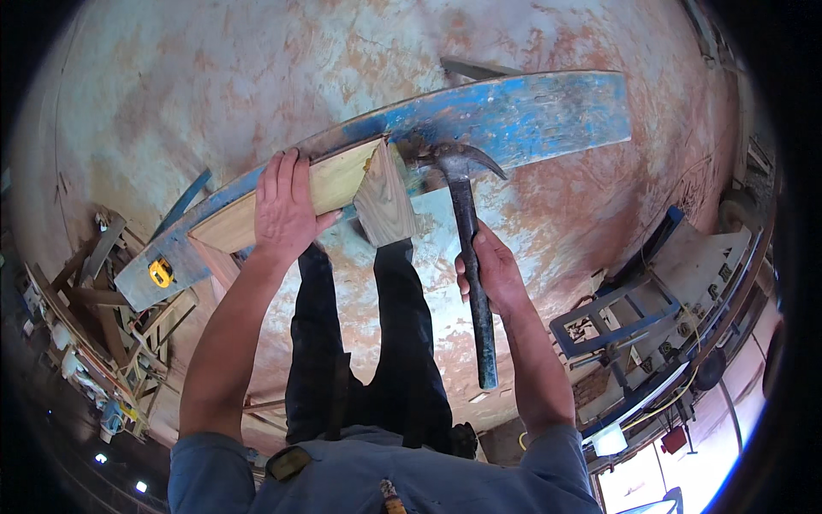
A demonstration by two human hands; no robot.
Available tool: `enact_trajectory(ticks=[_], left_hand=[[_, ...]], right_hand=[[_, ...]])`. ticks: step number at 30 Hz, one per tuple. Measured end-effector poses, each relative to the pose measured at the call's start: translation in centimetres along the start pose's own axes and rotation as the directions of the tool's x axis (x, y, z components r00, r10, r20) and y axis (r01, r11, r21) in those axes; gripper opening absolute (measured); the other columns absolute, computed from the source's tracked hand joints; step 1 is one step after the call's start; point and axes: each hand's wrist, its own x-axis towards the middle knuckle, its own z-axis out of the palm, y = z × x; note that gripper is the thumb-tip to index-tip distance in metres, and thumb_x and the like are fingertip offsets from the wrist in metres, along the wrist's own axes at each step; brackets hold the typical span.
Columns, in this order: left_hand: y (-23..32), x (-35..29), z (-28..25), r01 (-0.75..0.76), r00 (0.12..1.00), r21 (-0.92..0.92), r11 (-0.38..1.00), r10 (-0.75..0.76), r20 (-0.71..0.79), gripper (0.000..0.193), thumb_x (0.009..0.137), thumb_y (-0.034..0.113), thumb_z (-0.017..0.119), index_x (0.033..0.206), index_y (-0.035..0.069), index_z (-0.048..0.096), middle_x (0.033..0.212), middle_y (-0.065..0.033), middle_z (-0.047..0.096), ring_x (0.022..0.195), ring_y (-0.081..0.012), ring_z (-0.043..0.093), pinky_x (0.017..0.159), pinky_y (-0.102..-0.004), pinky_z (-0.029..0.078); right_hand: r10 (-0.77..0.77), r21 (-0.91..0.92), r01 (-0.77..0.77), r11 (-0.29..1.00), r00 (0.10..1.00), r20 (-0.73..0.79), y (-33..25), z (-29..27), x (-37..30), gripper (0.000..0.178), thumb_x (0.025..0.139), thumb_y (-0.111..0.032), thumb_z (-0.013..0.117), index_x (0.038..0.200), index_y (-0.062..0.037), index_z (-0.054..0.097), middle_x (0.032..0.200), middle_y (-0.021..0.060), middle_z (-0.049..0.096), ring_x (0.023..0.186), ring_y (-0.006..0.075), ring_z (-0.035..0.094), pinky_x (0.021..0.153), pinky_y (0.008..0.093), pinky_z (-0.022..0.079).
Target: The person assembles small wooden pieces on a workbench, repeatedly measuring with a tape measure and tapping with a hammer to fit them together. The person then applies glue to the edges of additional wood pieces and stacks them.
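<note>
A claw hammer [465,214] is in my right hand [497,272], whose fingers wrap round the middle of its dark handle. The hammer's head is beside the corner of a wooden frame [342,178]; whether it touches the wood I cannot tell. My left hand [287,201] presses on the long pale board of that frame, fingers together over its far edge and thumb toward me. At the right corner a shorter greyish piece [383,201] meets the long board, and another short piece [214,261] joins at the left end. The frame rests on a long blue-painted bench plank [548,111].
A yellow tape measure [160,272] lies on the plank's left end. Wood scraps [107,295] are piled at the far left. To the right stands a blue step-like frame [612,319] near a cluttered work surface. My legs [402,325] are just below the frame.
</note>
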Motion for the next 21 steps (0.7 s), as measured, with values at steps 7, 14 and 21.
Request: enact_trajectory(ticks=[7,14,21], left_hand=[[-0.1,-0.3,0.6,0.014,1.0,0.042,0.999,-0.013,-0.028,0.105,0.06,0.043,0.087,0.141,-0.001,0.037,0.132,-0.0163,0.043,0.121,-0.0342,0.041,0.104,-0.0466,0.034],[-0.4,-0.5,0.8,0.012,1.0,0.04,0.999,-0.011,-0.019,0.106,0.059,0.045,0.087,0.141,-0.001,0.038,0.13,-0.0155,0.043,0.119,-0.0326,0.041,0.104,-0.0453,0.033],[-0.5,-0.4,0.9,-0.005,0.998,0.073,0.997,0.01,-0.059,0.104,0.058,0.05,0.086,0.139,0.001,0.041,0.126,-0.0135,0.045,0.117,-0.0312,0.043,0.102,-0.0453,0.034]], right_hand=[[0.005,0.034,-0.005,0.999,1.0,0.016,0.6,0.3,1.3,0.046,0.105,-0.038,0.045,0.145,-0.0153,0.043,0.07,0.0032,0.058,0.047,0.0125,0.054,0.042,0.0285,0.047],[-0.009,-0.014,0.009,1.0,1.0,0.01,0.3,-0.1,1.5,0.046,0.105,-0.039,0.044,0.143,-0.0147,0.044,0.069,0.0031,0.058,0.047,0.0123,0.054,0.041,0.0277,0.047],[0.025,-0.111,-0.025,0.993,1.0,-0.001,0.3,0.3,1.6,0.044,0.105,-0.042,0.043,0.139,-0.0144,0.047,0.069,0.0024,0.057,0.047,0.0119,0.053,0.041,0.0281,0.046]])
